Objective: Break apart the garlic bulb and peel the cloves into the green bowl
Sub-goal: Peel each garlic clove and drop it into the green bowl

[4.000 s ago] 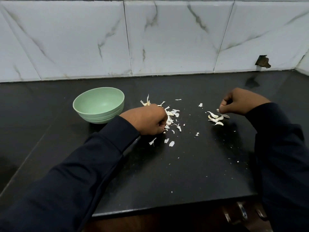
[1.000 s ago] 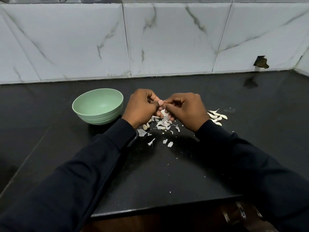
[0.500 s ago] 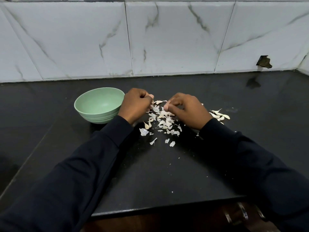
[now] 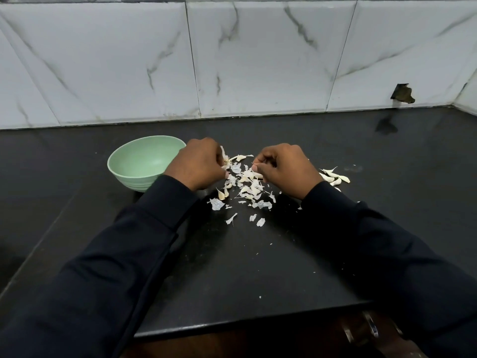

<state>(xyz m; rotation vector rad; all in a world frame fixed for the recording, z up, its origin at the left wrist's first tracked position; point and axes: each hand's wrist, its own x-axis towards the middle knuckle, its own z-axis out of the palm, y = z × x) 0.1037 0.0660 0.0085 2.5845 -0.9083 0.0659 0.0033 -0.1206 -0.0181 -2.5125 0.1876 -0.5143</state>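
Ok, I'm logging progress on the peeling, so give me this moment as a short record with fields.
bowl: pale green round bowl, no cloves visible inside
left hand: grips white garlic bulb remnant
right hand: pinches a garlic piece
between hands: loose white papery skins
right side: small pile of garlic cloves on black stone counter

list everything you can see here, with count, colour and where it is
green bowl: one, pale green, left of centre, upright
garlic skins: many, white, scattered at centre
cloves: a few, cream, grouped right of the skins
counter: one, black, under everything
wall tiles: several, white marble, behind the counter
hole: one, dark, in a tile at right
left hand: one, beside the bowl, fingers curled round a garlic piece
right hand: one, over the skins, fingers curled, grip unclear
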